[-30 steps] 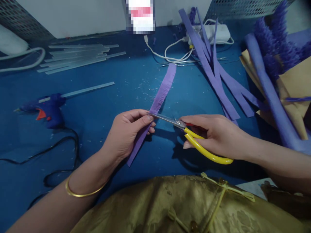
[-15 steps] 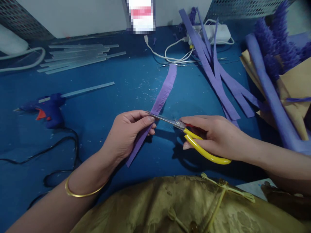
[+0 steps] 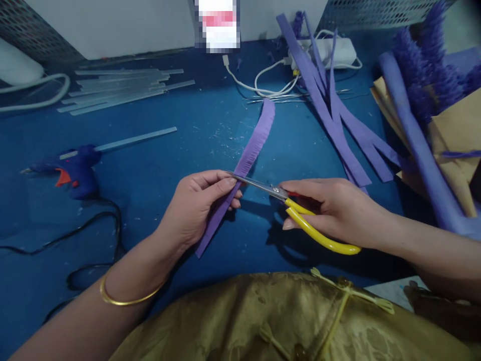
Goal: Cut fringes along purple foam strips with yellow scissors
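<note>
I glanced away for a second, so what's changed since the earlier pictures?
Very little: the far, fringed end of the purple strip has shifted slightly rightward. Nothing was picked up or let go: the left hand still holds the strip, the right hand the scissors. The glue gun and glue sticks stayed put.

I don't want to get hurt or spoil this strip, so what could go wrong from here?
Your left hand pinches the fringed purple strip close beside the blades of the yellow-handled scissors, so a slip might nick that hand. Too deep a snip could also sever the strip.
</note>
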`<state>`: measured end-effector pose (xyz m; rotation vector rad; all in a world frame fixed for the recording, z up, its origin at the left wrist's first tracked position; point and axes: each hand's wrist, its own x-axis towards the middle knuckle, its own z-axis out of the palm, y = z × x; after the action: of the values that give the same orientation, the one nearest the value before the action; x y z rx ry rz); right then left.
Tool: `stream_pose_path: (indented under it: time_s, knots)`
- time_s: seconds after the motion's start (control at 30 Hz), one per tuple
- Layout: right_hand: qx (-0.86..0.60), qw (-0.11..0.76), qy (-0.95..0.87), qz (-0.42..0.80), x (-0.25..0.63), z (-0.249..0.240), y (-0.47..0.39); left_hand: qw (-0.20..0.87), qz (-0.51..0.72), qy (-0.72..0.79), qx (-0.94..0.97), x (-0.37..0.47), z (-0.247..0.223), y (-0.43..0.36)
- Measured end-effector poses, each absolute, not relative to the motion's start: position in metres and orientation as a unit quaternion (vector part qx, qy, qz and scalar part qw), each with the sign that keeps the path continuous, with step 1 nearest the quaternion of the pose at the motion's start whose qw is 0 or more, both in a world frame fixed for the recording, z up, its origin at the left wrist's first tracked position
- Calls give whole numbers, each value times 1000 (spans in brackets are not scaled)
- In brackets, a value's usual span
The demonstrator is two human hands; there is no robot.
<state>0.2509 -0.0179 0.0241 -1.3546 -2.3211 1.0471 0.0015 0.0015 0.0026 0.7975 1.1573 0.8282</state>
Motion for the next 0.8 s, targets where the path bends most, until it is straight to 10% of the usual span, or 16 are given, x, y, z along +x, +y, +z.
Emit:
stream_pose_path:
  time_s: [0.8]
  knots:
    - [-481, 133, -808, 314, 250, 20, -17, 666, 379, 528, 367, 2, 1, 1]
